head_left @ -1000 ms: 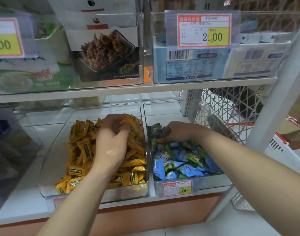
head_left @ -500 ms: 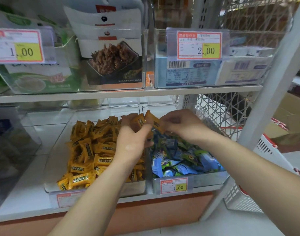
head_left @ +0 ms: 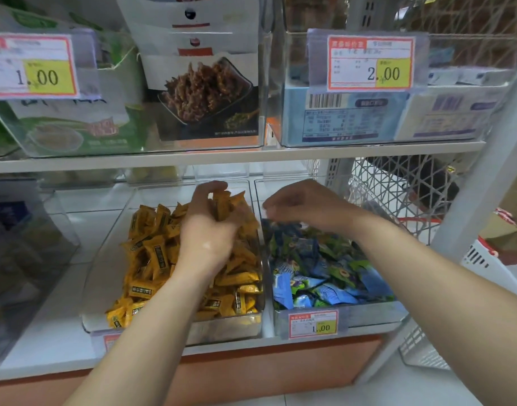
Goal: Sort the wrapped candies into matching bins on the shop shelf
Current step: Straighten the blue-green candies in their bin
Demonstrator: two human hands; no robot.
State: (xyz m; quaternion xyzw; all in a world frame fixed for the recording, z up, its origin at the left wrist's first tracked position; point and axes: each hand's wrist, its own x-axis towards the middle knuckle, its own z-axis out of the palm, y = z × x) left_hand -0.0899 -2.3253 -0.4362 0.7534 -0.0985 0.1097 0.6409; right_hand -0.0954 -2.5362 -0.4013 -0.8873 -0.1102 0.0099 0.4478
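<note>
Shop shelving, white boards over an orange base panel [head_left: 251, 373]. Lower shelf [head_left: 46, 341] carries two clear bins side by side.

Left bin [head_left: 104, 259]: yellow candies [head_left: 151, 259], a dark label on each wrapper, print too small to read. A tag on the bin's front is mostly hidden behind the left forearm.

Right bin [head_left: 368, 313]: blue and green candies [head_left: 324, 273]. Front price tag [head_left: 313, 325] reads 1.00 on a yellow patch with a red border; other print illegible.

Left hand [head_left: 207, 230]: reaches in over the back of the yellow pile, back of hand toward the camera. Fingers curl round a small clutch of the yellow candies, held just above the heap.

Right hand [head_left: 307, 203]: over the rear of the right bin, wrist bent, fingers curled down toward the blue and green candies. Blurred; cannot tell whether it holds anything.

Upper shelf [head_left: 251, 155]: clear boxes. Left tag [head_left: 31, 67] reads 1.00; right tag [head_left: 370, 64] reads 2.00. Behind them are green packs [head_left: 75, 130], a dark pack [head_left: 204, 95] picturing brown strips in a dish, and a pale blue carton [head_left: 339, 118] with a barcode. White wire mesh [head_left: 383, 186] stands right of the bins.
</note>
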